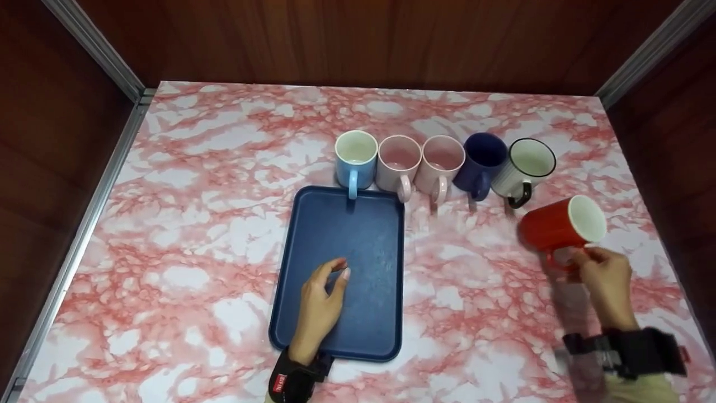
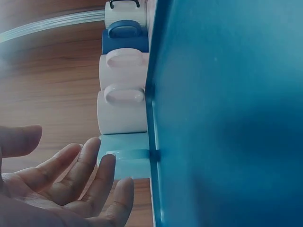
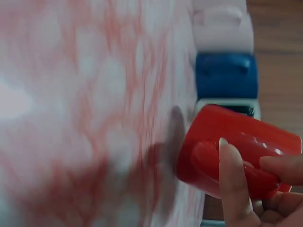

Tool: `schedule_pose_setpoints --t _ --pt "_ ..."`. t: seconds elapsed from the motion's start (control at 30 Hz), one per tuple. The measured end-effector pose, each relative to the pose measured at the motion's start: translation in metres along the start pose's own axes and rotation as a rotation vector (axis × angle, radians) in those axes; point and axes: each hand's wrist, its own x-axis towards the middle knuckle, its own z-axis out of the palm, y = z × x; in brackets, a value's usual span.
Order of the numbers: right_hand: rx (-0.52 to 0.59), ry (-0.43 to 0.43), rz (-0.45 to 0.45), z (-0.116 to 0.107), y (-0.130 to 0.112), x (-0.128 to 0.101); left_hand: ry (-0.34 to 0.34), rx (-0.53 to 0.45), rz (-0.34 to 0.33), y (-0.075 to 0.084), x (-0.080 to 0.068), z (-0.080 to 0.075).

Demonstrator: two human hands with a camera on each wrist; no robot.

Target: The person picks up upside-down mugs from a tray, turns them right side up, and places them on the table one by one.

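Observation:
My right hand point(image 1: 601, 274) grips the handle of a red mug point(image 1: 562, 224) with a white inside and holds it tilted, off the table, at the right end of the mug row. The right wrist view shows my fingers point(image 3: 236, 175) curled round the red mug point(image 3: 236, 146). My left hand point(image 1: 324, 302) hovers over the dark blue tray point(image 1: 369, 224), fingers relaxed, holding nothing. In the left wrist view the open fingers point(image 2: 90, 179) hang beside the tray point(image 2: 227, 113).
Behind the tray stands a row of mugs: light blue point(image 1: 356, 158), two pink point(image 1: 398, 161) point(image 1: 442, 161), dark blue point(image 1: 481, 162), and white with a black rim point(image 1: 526, 168). The pink marbled table point(image 1: 196, 224) is boxed in by wooden walls point(image 1: 358, 39).

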Motion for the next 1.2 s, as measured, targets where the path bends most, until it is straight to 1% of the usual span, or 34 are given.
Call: schedule_pose_setpoints --t 0.1,0.13,0.27,0.37,0.4,0.43,0.53,0.63,0.7,0.77,0.83,0.87,0.93,1.0,1.07,1.1,1.17,1.2 --pt "-0.094 0.059 0.014 -0.005 -0.002 0.024 0.001 0.011 -0.008 -0.002 -0.002 -0.001" --pt "-0.157 0.084 0.009 -0.005 -0.003 0.032 0.001 0.016 -0.009 -0.002 -0.003 -0.001" --pt "-0.228 0.147 0.013 -0.005 -0.01 0.058 0.003 0.033 -0.009 -0.003 -0.006 -0.002" --pt "-0.239 0.157 0.024 -0.004 -0.015 0.072 0.007 0.043 -0.005 -0.004 -0.008 -0.003" --pt "-0.257 0.16 0.026 -0.003 -0.017 0.075 0.007 0.044 -0.006 -0.004 -0.008 -0.003" --pt "-0.299 0.165 0.021 -0.002 -0.018 0.079 0.008 0.046 -0.007 -0.004 -0.008 -0.003" --pt "-0.332 0.162 0.018 0.0 -0.022 0.088 0.005 0.047 -0.014 -0.005 -0.009 -0.002" --pt "-0.343 0.17 0.009 0.002 -0.024 0.094 -0.004 0.047 -0.019 -0.005 -0.01 -0.002" --pt "-0.316 0.17 0.007 0.003 -0.025 0.098 -0.008 0.049 -0.022 -0.005 -0.011 -0.001" --pt "-0.316 0.182 0.003 0.002 -0.024 0.103 -0.009 0.052 -0.024 -0.005 -0.012 0.0" --pt "-0.237 0.203 0.014 0.003 -0.023 0.107 -0.01 0.053 -0.024 -0.006 -0.013 0.0" --pt "-0.221 0.202 0.009 0.003 -0.022 0.109 -0.009 0.053 -0.023 -0.006 -0.013 0.0" --pt "-0.196 0.195 -0.011 0.004 -0.022 0.11 -0.006 0.054 -0.023 -0.006 -0.013 0.0" --pt "-0.163 0.164 -0.028 0.004 -0.022 0.11 -0.003 0.055 -0.022 -0.006 -0.012 0.001" --pt "-0.203 0.115 -0.063 0.003 -0.022 0.107 0.001 0.063 -0.022 -0.006 -0.011 0.002" --pt "-0.206 0.11 -0.075 0.003 -0.022 0.105 0.003 0.066 -0.021 -0.006 -0.011 0.002" --pt "-0.234 0.114 -0.092 0.003 -0.02 0.101 0.011 0.089 -0.015 -0.006 -0.01 0.003" --pt "-0.243 0.133 -0.099 0.003 -0.019 0.098 0.019 0.107 -0.008 -0.006 -0.01 0.003"
